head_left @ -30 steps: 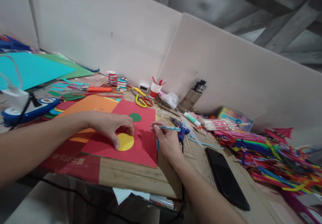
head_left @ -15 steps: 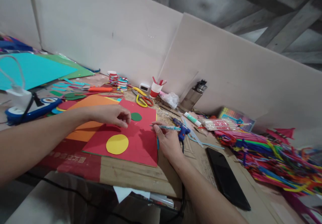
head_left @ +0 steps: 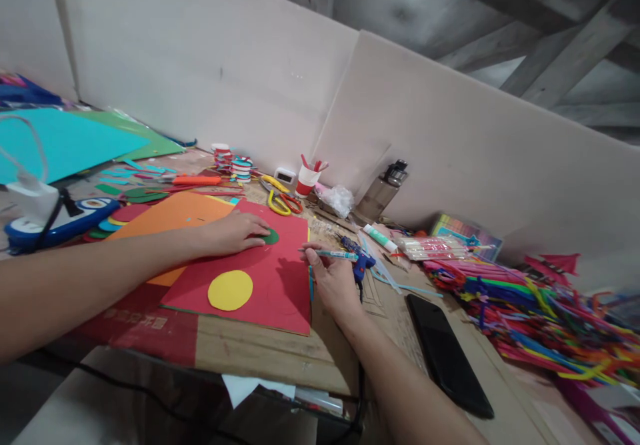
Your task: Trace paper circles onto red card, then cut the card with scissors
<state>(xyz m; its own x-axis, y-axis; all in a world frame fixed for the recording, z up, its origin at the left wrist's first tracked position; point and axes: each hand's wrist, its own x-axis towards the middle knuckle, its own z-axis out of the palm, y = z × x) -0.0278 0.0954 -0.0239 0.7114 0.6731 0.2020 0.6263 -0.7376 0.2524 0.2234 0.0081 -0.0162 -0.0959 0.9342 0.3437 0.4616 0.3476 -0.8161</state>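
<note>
My left hand (head_left: 239,233) lies flat on a red sheet (head_left: 283,275), its outstretched fingertips touching the edge of a small green disc (head_left: 271,236). Part of that disc is hidden under the fingers. Between the thumb and fingers of my right hand (head_left: 335,283) is a slim pen (head_left: 338,255), its tip pointing left above the sheet's right edge. A larger yellow disc (head_left: 230,290) rests on the lower left of the red sheet. Orange sheets (head_left: 175,215) lie partly beneath my left forearm.
Behind the sheets are yellow-handled scissors (head_left: 277,201) and a red-and-white cup (head_left: 307,181). A blue glue gun (head_left: 361,266) sits just beyond my right hand. A black phone (head_left: 447,355) and heaped pipe cleaners (head_left: 520,318) occupy the right. A blue power strip (head_left: 65,221) stands at left.
My left hand has come down onto the red sheet, its curled fingers now straightened onto the green disc. My right hand keeps the pen in nearly the same place.
</note>
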